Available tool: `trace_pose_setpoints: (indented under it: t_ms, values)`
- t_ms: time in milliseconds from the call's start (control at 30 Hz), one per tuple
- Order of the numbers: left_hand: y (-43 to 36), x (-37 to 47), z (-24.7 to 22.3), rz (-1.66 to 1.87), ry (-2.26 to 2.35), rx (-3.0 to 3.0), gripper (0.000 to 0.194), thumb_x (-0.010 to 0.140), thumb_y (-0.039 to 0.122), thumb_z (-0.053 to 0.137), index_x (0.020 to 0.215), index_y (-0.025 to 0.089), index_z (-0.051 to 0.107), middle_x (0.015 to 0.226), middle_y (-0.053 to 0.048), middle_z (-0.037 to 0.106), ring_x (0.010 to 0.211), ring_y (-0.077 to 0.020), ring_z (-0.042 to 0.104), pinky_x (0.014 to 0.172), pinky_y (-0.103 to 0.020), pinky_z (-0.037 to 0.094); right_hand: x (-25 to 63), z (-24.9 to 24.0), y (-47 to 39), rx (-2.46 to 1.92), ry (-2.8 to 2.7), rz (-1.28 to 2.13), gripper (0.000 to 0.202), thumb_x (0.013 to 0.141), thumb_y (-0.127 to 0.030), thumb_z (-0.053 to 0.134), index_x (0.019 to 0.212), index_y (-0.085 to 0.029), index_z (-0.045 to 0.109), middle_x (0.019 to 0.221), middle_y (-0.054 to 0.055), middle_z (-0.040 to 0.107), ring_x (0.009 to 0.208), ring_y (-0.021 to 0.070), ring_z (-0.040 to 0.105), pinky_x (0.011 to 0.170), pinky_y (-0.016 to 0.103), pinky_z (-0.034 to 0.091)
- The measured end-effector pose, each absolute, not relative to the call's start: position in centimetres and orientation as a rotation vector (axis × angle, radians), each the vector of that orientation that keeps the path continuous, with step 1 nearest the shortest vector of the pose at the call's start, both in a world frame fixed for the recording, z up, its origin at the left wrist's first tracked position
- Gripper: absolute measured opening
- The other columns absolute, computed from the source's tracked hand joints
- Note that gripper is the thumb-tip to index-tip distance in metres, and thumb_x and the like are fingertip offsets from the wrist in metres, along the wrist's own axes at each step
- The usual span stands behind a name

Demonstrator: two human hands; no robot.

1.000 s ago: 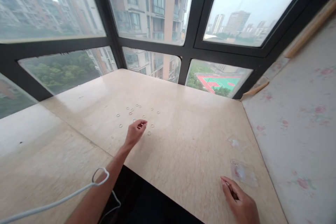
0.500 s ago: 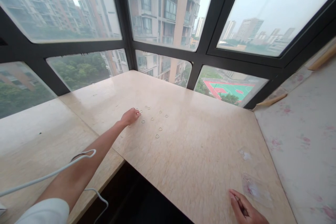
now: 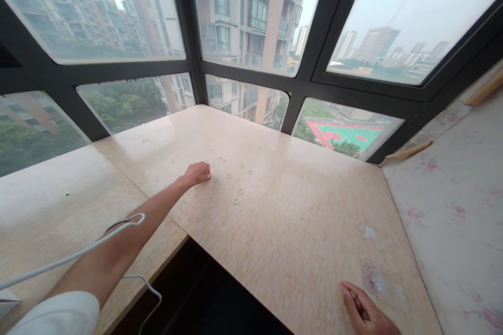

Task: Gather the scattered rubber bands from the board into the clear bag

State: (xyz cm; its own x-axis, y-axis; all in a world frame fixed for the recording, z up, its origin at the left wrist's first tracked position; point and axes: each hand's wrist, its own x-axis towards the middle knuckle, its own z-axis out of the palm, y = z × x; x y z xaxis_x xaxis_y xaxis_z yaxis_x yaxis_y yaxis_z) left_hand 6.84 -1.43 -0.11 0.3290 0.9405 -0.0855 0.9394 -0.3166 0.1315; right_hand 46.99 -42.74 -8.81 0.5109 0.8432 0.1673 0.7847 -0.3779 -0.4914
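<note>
Across the desk (image 3: pixel 283 251) I see the left arm stretched far out, its white sleeve (image 3: pixel 58 316) at the near edge. The left hand (image 3: pixel 199 172) is low over the left side of a loose scatter of thin rings (image 3: pixel 236 204). Its fingers are curled and the tips are hidden from me, so I cannot tell whether they are together, apart or pinching a ring. Most of the rings lie flat to the right of that hand, apart from one another; two at the back sit close together.

The right hand (image 3: pixel 367 308) is at the near edge, well apart from the rings, thumb and forefinger together; I cannot make out anything between them. Just beyond it lies a clear bag (image 3: pixel 383 283), with a smaller clear wrapper (image 3: pixel 368 232) farther back. A white cable (image 3: pixel 78 252) crosses in front of the left arm.
</note>
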Motion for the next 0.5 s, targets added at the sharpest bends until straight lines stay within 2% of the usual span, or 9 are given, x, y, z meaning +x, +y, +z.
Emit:
trace_pose_setpoints:
  t_ms: [200, 367, 500]
  values:
    - [-3.9, 10.1, 1.3, 0.232, 1.589, 2.408, 0.011, 0.07, 0.028, 0.056, 0.066, 0.018, 0.059, 0.074, -0.004, 0.066, 0.069, -0.0168, 0.06, 0.057, -0.025, 0.04, 45.3, -7.7, -42.4, -2.228, -1.337, -0.006, 0.054, 0.08, -0.067, 0.039, 0.085, -0.028, 0.076, 0.075, 0.004, 0.075, 0.056, 0.0213, 0.069, 0.045, 0.025, 0.05]
    - [-8.0, 16.4, 1.8, 0.558, 1.177, 2.093, 0.016, 0.071, 0.032, 0.059, 0.068, 0.017, 0.055, 0.061, -0.001, 0.06, 0.053, -0.0108, 0.054, 0.048, -0.021, 0.041, 44.2, -6.5, -42.0, -2.209, -1.329, -0.015, 0.055, 0.087, -0.062, 0.034, 0.085, -0.024, 0.074, 0.071, 0.005, 0.074, 0.056, 0.0196, 0.068, 0.049, 0.025, 0.049]
    - [-12.8, 22.5, 2.1, 0.61, 0.852, 1.865, 0.025, 0.072, 0.036, 0.064, 0.085, 0.016, 0.059, 0.066, -0.001, 0.062, 0.053, -0.0095, 0.053, 0.047, -0.02, 0.044, 44.0, -6.0, -42.0, -2.175, -1.314, 0.034, 0.05, 0.089, -0.055, 0.035, 0.087, -0.023, 0.072, 0.07, 0.005, 0.073, 0.056, 0.0187, 0.066, 0.052, 0.025, 0.048]
